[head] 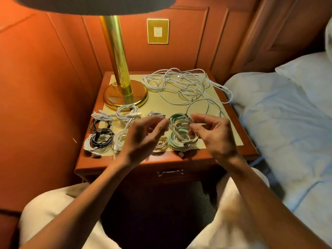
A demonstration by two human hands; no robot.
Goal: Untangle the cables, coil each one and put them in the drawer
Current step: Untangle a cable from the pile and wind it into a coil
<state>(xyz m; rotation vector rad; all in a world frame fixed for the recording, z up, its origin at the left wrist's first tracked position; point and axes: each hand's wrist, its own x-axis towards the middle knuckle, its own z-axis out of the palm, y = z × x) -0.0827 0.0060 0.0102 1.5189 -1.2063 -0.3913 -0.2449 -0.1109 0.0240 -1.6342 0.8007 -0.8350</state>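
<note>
A tangle of white cables (179, 85) lies at the back right of the nightstand top (161, 105). Coiled cables sit along the front: white coils (127, 112), a black coil (102, 135), and two green coils (177, 119). My right hand (217, 135) pinches a cream cable (186, 139) over the green coils, and its loops hang around my fingers. My left hand (143, 135) hovers just left of it with fingers curled; whether it holds a cable end is unclear. The drawer (170, 172) below the top is closed, its handle showing.
A brass lamp (124, 94) stands at the back left of the nightstand. A bed with pale sheets (287, 114) borders the right side, and one white cable hangs over that edge. Orange wall panels close off the left and back. My knees are below the drawer.
</note>
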